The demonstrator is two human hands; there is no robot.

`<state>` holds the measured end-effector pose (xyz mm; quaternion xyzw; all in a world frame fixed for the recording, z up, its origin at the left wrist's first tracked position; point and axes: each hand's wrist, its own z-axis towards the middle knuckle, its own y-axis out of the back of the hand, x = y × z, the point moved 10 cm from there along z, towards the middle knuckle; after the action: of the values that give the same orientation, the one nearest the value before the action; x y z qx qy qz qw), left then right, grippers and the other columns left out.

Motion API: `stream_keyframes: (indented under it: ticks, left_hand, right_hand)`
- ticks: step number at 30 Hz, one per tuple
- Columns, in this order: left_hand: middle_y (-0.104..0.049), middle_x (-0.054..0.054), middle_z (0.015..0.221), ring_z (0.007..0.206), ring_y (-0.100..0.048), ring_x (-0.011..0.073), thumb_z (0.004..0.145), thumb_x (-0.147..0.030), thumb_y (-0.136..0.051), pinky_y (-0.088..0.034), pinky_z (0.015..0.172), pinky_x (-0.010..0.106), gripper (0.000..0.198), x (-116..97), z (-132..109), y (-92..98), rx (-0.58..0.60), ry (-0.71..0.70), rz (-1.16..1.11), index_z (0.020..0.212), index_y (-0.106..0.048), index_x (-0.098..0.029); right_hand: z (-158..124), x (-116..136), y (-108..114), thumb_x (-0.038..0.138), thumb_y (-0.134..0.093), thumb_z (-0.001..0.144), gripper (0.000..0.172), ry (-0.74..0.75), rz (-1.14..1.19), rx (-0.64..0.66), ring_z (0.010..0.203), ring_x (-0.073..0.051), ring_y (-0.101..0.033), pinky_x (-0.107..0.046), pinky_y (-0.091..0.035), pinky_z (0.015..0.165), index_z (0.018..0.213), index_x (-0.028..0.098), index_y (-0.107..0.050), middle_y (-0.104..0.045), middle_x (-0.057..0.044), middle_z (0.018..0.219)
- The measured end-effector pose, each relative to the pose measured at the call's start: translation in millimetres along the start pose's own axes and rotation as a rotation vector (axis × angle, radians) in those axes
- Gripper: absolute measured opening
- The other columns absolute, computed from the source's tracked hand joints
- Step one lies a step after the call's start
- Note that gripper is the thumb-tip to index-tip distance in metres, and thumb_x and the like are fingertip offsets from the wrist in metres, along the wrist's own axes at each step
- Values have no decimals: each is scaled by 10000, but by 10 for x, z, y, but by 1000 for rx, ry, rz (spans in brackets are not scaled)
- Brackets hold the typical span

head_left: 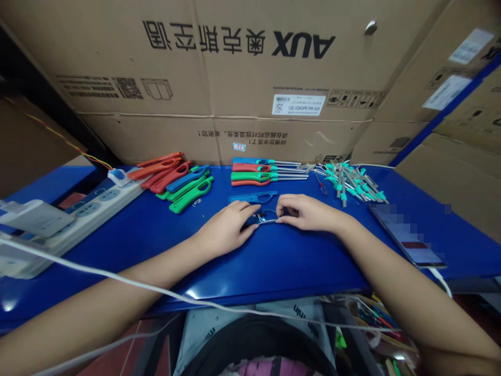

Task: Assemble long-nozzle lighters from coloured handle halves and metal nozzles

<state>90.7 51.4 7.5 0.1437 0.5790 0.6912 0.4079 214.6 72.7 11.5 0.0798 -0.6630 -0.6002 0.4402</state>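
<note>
My left hand [227, 225] lies on the blue table [274, 266], fingers curled over one end of a blue lighter shell half [267, 216] with a thin wire showing in it. My right hand [304, 212] pinches the other end of the same piece. Just beyond my fingers lies a second blue shell half [252, 198], flat and untouched.
Orange, blue and green shell halves [178, 180] are piled at back left. Assembled lighters [266, 171] lie in a row at back centre, with teal-tipped metal tubes [352, 181] to their right. A phone [407, 234] lies at right, a power strip [97, 201] at left. Cardboard boxes [235, 78] wall the back.
</note>
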Motion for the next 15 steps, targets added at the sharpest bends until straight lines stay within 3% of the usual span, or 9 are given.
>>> stream_keyframes:
  ticks: [6,8,11,15]
  left_hand:
    - [-643,99,1162,1103,-565,255,946,-191,-571,-477,1001,430,316,-45,28,-11,2,-60,-82,1262,-589,-198]
    - [-640,92,1138,1084,-553,252,954,-187,-556,-478,987,430,261,-59,34,-4,0,-71,-72,1209,-611,-200]
    - [-634,94,1123,1061,-540,250,972,-185,-517,-479,969,427,224,-91,36,-11,12,-97,-18,1162,-636,-193]
    - [-626,113,1118,1049,-533,252,982,-180,-486,-485,952,432,246,-135,28,-6,11,-122,59,1164,-651,-186]
  right_hand:
    - [-37,129,6,180,-635,839,86,91,32,17,700,-122,-508,-242,-409,647,924,178,-645,-636,-31,906]
    - [-40,169,7,217,-632,860,59,123,27,15,720,-126,-522,-248,-417,668,895,174,-651,-625,-39,916]
    - [-26,167,-10,302,-616,908,154,126,-22,9,739,-131,-542,-251,-417,668,833,170,-642,-613,-44,915]
    - [-7,126,-42,295,-615,917,135,115,-116,3,781,-145,-579,-253,-427,685,854,178,-640,-625,-48,948]
